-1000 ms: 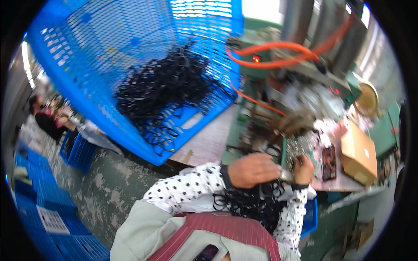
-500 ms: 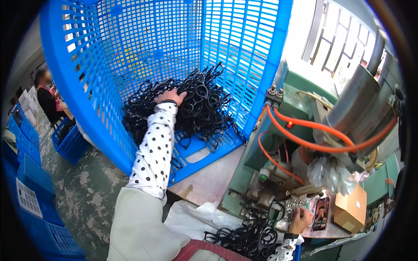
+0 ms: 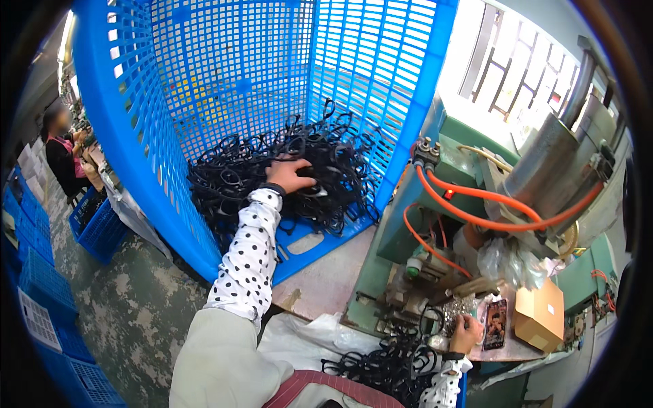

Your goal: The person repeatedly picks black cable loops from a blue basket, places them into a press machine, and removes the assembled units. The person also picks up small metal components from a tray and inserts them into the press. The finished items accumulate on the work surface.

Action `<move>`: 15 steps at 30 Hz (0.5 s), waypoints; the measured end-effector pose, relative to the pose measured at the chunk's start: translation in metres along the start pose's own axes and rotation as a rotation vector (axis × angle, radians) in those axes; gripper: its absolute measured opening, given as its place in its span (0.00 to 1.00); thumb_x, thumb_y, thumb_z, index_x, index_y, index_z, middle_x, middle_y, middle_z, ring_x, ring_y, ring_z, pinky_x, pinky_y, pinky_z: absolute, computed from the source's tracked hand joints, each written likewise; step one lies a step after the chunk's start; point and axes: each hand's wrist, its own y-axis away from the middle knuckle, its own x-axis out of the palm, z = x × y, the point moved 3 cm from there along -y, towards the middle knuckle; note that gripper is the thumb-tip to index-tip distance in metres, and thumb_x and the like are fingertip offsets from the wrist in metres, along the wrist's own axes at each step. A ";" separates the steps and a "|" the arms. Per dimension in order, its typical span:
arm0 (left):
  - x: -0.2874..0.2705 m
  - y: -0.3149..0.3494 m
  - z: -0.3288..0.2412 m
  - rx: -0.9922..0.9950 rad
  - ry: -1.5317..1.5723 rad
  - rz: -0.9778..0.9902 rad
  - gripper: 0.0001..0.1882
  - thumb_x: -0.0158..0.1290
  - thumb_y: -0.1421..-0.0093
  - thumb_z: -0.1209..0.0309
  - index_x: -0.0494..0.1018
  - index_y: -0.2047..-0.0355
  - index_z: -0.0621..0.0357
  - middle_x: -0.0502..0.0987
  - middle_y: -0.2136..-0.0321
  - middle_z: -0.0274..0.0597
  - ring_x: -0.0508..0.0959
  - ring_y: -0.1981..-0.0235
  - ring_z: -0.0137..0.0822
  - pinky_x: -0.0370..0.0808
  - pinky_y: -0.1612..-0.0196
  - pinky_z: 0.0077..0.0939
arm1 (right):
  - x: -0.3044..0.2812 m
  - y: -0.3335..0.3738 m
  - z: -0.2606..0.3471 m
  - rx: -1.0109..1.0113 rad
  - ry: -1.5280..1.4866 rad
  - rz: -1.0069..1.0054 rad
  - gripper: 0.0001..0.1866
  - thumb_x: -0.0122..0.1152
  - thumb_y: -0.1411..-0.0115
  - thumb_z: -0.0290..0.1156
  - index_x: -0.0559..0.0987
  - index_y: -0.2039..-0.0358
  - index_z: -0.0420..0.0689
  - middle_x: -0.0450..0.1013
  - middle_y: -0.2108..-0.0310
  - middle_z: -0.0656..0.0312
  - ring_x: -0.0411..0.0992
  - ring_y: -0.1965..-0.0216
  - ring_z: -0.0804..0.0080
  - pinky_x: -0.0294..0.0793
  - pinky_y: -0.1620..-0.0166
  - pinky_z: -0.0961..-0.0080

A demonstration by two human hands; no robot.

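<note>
My left hand (image 3: pixel 291 175) rests on a heap of black looped pieces (image 3: pixel 228 173) in a tilted blue plastic crate (image 3: pixel 238 41). Its thumb and forefinger are spread apart, while the other fingertips are partly hidden. Over at the lower right, my right hand (image 3: pixel 466 333) has its fingers drawn together beside small shiny parts (image 3: pixel 462 307). Whatever it may hold is too small to make out. Next to it lies a second heap of black looped pieces (image 3: pixel 388 367), close to my body.
A green machine (image 3: pixel 371 279) with a metal cylinder (image 3: pixel 547 160) and orange hoses (image 3: pixel 476 214) stands to the right. Beyond my right hand are a phone (image 3: pixel 494 325) and a cardboard box (image 3: pixel 539 316). Blue crates (image 3: pixel 47 279) and another person (image 3: pixel 61 153) are at the left.
My left hand has shifted right and nearer on the heap, and its thumb and forefinger stand further apart. The heap's top looks flatter. My right hand stays by the shiny parts.
</note>
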 end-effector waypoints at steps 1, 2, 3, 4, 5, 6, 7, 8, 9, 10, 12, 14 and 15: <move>0.012 0.010 -0.014 0.065 -0.008 0.012 0.30 0.61 0.58 0.44 0.77 0.53 0.31 0.75 0.50 0.39 0.71 0.48 0.55 0.63 0.48 0.54 | -0.002 -0.001 -0.002 0.001 0.019 0.013 0.05 0.67 0.50 0.31 0.81 0.74 0.45 0.77 0.70 0.59 0.69 0.61 0.58 0.66 0.54 0.63; 0.019 0.020 -0.031 0.139 -0.028 0.029 0.29 0.62 0.58 0.45 0.77 0.53 0.32 0.76 0.51 0.38 0.71 0.49 0.56 0.63 0.48 0.54 | -0.002 0.002 -0.004 0.018 0.031 0.027 0.05 0.67 0.50 0.31 0.81 0.73 0.45 0.77 0.70 0.59 0.69 0.61 0.58 0.66 0.54 0.64; 0.023 0.032 -0.045 0.143 -0.029 0.042 0.26 0.62 0.55 0.47 0.77 0.54 0.33 0.73 0.49 0.37 0.68 0.45 0.56 0.63 0.48 0.57 | -0.002 -0.001 -0.006 0.019 0.056 0.025 0.05 0.67 0.50 0.32 0.81 0.73 0.45 0.77 0.70 0.59 0.69 0.61 0.58 0.66 0.54 0.64; 0.026 0.046 -0.053 0.178 -0.083 0.032 0.25 0.62 0.54 0.48 0.77 0.55 0.33 0.72 0.48 0.37 0.66 0.44 0.56 0.62 0.48 0.59 | -0.002 -0.002 -0.006 0.019 0.080 0.039 0.05 0.67 0.50 0.32 0.81 0.73 0.45 0.77 0.71 0.59 0.69 0.61 0.58 0.67 0.54 0.64; 0.025 0.056 -0.063 0.223 -0.142 0.013 0.24 0.62 0.53 0.49 0.78 0.55 0.34 0.71 0.46 0.36 0.64 0.42 0.57 0.62 0.48 0.60 | -0.001 -0.002 -0.003 0.004 0.039 0.031 0.06 0.67 0.50 0.33 0.82 0.74 0.45 0.77 0.71 0.58 0.69 0.61 0.57 0.67 0.54 0.64; 0.023 0.063 -0.071 0.270 -0.200 -0.010 0.23 0.62 0.52 0.49 0.78 0.55 0.34 0.69 0.45 0.36 0.61 0.41 0.57 0.61 0.48 0.62 | 0.000 -0.002 -0.004 0.009 0.039 0.035 0.07 0.68 0.50 0.33 0.81 0.74 0.45 0.76 0.71 0.58 0.69 0.61 0.57 0.67 0.54 0.64; 0.025 0.072 -0.079 0.301 -0.229 0.024 0.22 0.61 0.50 0.51 0.77 0.54 0.33 0.65 0.42 0.36 0.56 0.38 0.57 0.59 0.47 0.66 | 0.004 -0.001 -0.014 -0.022 0.058 0.014 0.07 0.68 0.50 0.34 0.82 0.74 0.45 0.76 0.72 0.58 0.69 0.62 0.57 0.67 0.54 0.64; 0.023 0.080 -0.088 0.268 -0.265 0.123 0.23 0.61 0.50 0.50 0.76 0.52 0.32 0.65 0.42 0.35 0.56 0.37 0.58 0.55 0.44 0.69 | 0.008 -0.002 -0.015 -0.041 0.080 -0.003 0.07 0.68 0.51 0.34 0.82 0.74 0.46 0.76 0.72 0.58 0.69 0.62 0.57 0.68 0.55 0.64; 0.028 0.092 -0.093 0.331 -0.328 0.108 0.24 0.61 0.50 0.49 0.76 0.51 0.31 0.64 0.41 0.35 0.54 0.36 0.58 0.52 0.44 0.73 | 0.008 -0.001 -0.014 -0.034 0.092 0.002 0.07 0.69 0.51 0.35 0.82 0.74 0.46 0.77 0.72 0.58 0.69 0.62 0.57 0.68 0.55 0.63; 0.035 0.106 -0.098 0.397 -0.387 0.096 0.26 0.60 0.51 0.48 0.76 0.50 0.30 0.63 0.41 0.36 0.53 0.36 0.58 0.49 0.43 0.77 | 0.008 -0.001 -0.015 -0.028 0.117 0.015 0.07 0.69 0.51 0.36 0.82 0.74 0.47 0.77 0.72 0.59 0.70 0.62 0.57 0.67 0.55 0.63; 0.051 0.138 -0.100 0.516 -0.355 0.153 0.28 0.60 0.51 0.45 0.75 0.49 0.31 0.62 0.40 0.38 0.53 0.36 0.59 0.46 0.44 0.80 | 0.009 -0.001 -0.015 -0.031 0.098 0.007 0.07 0.69 0.51 0.36 0.82 0.74 0.48 0.77 0.72 0.60 0.69 0.62 0.58 0.67 0.55 0.64; 0.069 0.156 -0.094 0.549 -0.462 0.425 0.32 0.58 0.51 0.42 0.71 0.44 0.29 0.58 0.37 0.40 0.49 0.34 0.60 0.42 0.45 0.84 | 0.010 -0.003 -0.015 -0.032 0.081 -0.013 0.07 0.70 0.51 0.36 0.83 0.75 0.48 0.77 0.72 0.61 0.69 0.62 0.59 0.66 0.55 0.65; 0.073 0.172 -0.093 0.588 -0.417 0.380 0.33 0.57 0.51 0.41 0.71 0.44 0.29 0.58 0.37 0.40 0.47 0.33 0.59 0.41 0.44 0.84 | 0.008 0.001 -0.015 -0.026 0.082 -0.016 0.06 0.70 0.51 0.35 0.82 0.75 0.49 0.77 0.72 0.62 0.69 0.62 0.60 0.66 0.55 0.65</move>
